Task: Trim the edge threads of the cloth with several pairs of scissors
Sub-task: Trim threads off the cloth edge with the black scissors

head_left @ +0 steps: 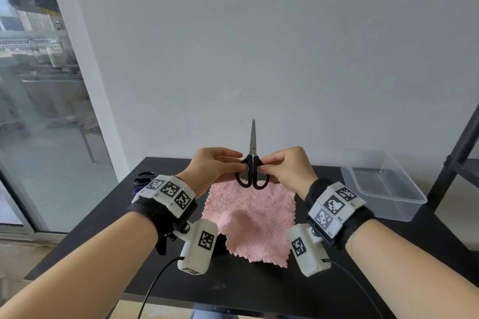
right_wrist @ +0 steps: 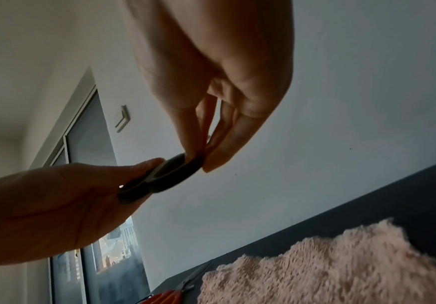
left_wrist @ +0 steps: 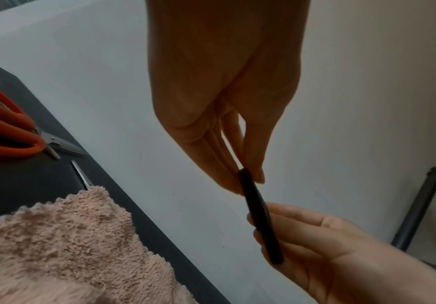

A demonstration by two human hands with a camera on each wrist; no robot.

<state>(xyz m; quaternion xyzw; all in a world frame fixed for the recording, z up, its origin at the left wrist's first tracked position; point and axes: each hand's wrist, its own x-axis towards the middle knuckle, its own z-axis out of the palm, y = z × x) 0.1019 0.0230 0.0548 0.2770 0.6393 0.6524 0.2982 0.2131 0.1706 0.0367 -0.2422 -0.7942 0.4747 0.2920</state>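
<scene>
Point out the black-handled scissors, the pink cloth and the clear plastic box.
black-handled scissors (head_left: pixel 252 172): head view, on the black handles between the two hands.
pink cloth (head_left: pixel 255 211): head view, on the middle of the fluffy surface.
clear plastic box (head_left: pixel 403 211): head view, on its near rim.

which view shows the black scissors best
The head view: the black scissors show whole, blades closed and pointing up, pinched by left hand and right hand. Both wrist views catch only the dark handles edge-on.
</scene>
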